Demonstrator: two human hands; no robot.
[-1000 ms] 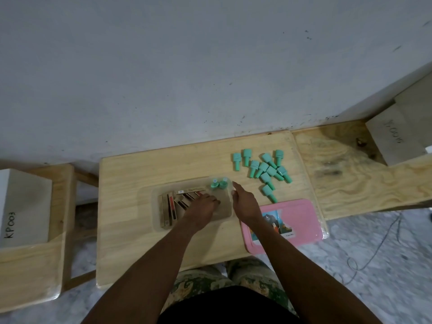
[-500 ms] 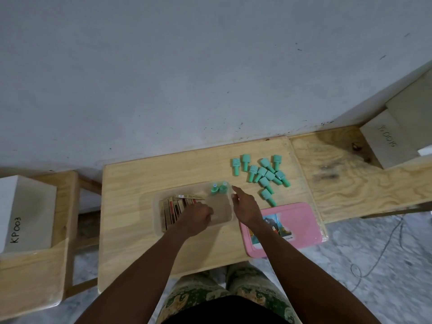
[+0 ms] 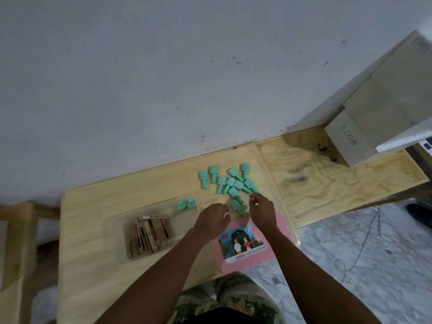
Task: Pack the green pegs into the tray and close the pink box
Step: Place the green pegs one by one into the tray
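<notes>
Several loose green pegs lie in a pile on the wooden table. Two more green pegs stand in the far right corner of the clear tray, which also holds upright cards. The pink box lid lies flat at the table's near right edge. My left hand hovers right of the tray with curled fingers and nothing visible in it. My right hand is over the lid's far edge, its loosely curled fingertips just short of the nearest pegs.
A plywood bench joins the table on the right and carries a grey labelled box. Another wooden stand sits at the left. A cable lies on the tiled floor. The wall rises just behind the table.
My left hand left the cards in the tray and moved right, toward the pegs. My right hand moved from the tray's right edge forward to the peg pile. The head camera shifted.
</notes>
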